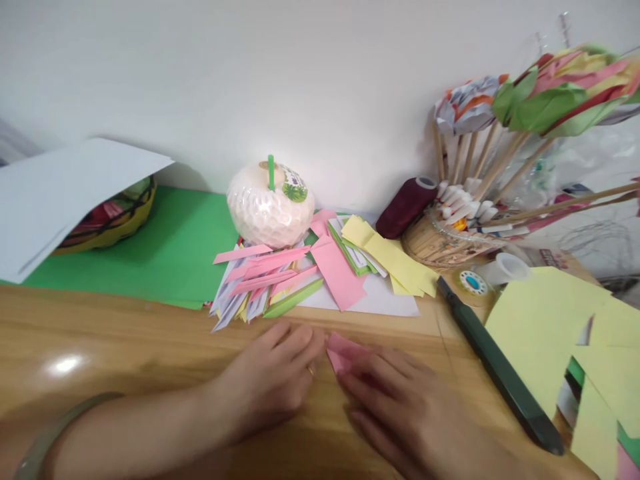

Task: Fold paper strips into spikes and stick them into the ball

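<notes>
A small pink folded paper piece (343, 351) lies on the wooden table (125, 340) between my two hands. My left hand (273, 377) rests flat on the table just left of it, fingers stretched out and pointing toward the paper. My right hand (400, 407) lies over the paper's right part, fingers pressed down on it and hiding most of it. Just beyond my hands sits a heap of folded pink, white, yellow and green paper strips (265, 280).
A white wrapped coconut with a green straw (271, 207) stands behind the strips. A green sheet (170, 247), white paper (60, 193) over a bowl, a dark green cutter (500, 373), yellow sheets (545, 327), maroon thread spool (406, 207) and a basket of paper flowers (450, 233) surround the workspace.
</notes>
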Tool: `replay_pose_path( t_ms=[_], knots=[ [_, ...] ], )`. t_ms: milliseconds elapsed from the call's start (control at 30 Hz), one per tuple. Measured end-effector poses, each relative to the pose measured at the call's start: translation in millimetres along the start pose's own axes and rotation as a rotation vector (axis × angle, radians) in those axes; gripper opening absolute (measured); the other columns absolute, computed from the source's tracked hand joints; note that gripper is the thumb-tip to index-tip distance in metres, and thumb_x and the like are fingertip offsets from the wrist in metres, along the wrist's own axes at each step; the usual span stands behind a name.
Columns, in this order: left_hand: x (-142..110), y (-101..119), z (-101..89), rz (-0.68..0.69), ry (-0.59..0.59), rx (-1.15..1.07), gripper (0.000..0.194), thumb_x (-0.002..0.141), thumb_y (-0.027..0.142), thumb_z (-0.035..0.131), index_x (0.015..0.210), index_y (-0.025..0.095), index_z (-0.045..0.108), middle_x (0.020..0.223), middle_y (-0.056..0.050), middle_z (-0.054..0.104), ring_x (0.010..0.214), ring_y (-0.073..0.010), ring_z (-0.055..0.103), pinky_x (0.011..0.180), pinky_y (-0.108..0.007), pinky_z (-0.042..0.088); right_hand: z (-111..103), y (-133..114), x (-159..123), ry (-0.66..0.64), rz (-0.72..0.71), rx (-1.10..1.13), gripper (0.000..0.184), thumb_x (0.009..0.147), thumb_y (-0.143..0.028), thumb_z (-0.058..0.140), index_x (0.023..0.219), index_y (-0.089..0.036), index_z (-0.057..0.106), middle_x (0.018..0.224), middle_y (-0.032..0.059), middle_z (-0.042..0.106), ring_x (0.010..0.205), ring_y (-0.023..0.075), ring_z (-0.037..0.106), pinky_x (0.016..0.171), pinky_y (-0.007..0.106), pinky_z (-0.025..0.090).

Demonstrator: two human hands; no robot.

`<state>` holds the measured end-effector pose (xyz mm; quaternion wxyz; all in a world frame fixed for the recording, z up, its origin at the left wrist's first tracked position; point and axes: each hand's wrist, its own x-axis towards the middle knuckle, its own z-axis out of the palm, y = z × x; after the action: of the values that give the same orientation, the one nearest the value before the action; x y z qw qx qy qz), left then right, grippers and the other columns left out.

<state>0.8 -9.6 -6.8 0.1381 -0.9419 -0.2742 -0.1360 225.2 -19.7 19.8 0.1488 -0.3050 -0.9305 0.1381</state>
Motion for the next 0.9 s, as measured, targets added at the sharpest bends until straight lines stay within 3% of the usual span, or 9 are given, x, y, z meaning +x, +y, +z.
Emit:
replay_pose_path(
  t_ms=[100,167,300,400,567,900],
  knots=[
    [-0.9,-0.4,-4.0,-0.011,0.152,-0.112,0.024,0.090,0.012,0.039,0.097,0.010,0.062,0.092,-0.009,0.062,0.083,-0.0207,0.049,0.075,-0.036,0.038,7.3,-7.3,0.6,0.012,0.065,0.021,0.029,0.090,-0.020,0.048,0.116,-0.016,0.059,0.100,0.0103,0.066,0.091,0.0227,0.062,0.075,0.036,0.055],
    [-1.3,1.9,-5.4,0.014,0.189,-0.172,0.030,0.091,0.011,0.034,0.104,0.008,0.061,0.096,-0.010,0.063,0.087,-0.0209,0.050,0.078,-0.036,0.038,11.1,-11.7,0.6,0.010,0.131,0.063,0.027,0.090,-0.018,0.046,0.114,-0.017,0.060,0.096,0.0095,0.065,0.087,0.0213,0.061,0.072,0.033,0.055],
    [-0.4,6.6,-0.8,0.019,0.026,-0.180,0.026,0.091,0.010,0.038,0.101,0.010,0.062,0.091,-0.007,0.063,0.082,-0.0199,0.051,0.074,-0.034,0.039,9.7,-18.3,0.1,-0.052,0.262,0.213,0.027,0.088,-0.017,0.049,0.113,-0.019,0.059,0.096,0.0079,0.062,0.082,0.0181,0.062,0.067,0.027,0.055],
    [1.3,5.6,2.5,0.032,-0.028,-0.207,0.020,0.091,0.011,0.044,0.098,0.012,0.062,0.097,-0.005,0.063,0.082,-0.0187,0.051,0.073,-0.033,0.039,6.7,-15.9,-1.1,0.000,0.327,0.347,0.020,0.091,-0.017,0.044,0.099,-0.022,0.063,0.089,0.0039,0.062,0.076,0.0138,0.062,0.065,0.022,0.052],
    [3.7,-2.3,1.7,0.072,-0.018,-0.223,0.023,0.094,0.010,0.041,0.107,0.012,0.060,0.104,-0.002,0.064,0.086,-0.0181,0.051,0.077,-0.033,0.038,9.2,0.9,-0.4,0.230,0.506,0.210,0.016,0.091,-0.025,0.047,0.088,-0.020,0.062,0.072,0.0020,0.059,0.059,0.0136,0.057,0.053,0.024,0.046],
    [4.5,-11.3,4.8,0.153,0.025,-0.253,0.027,0.097,0.013,0.036,0.111,0.009,0.058,0.114,-0.005,0.062,0.097,-0.0200,0.052,0.085,-0.036,0.038,13.9,6.5,12.1,0.157,0.605,0.268,0.010,0.087,-0.018,0.054,0.088,-0.021,0.063,0.076,0.0008,0.062,0.068,0.0148,0.058,0.057,0.025,0.043]
  ],
)
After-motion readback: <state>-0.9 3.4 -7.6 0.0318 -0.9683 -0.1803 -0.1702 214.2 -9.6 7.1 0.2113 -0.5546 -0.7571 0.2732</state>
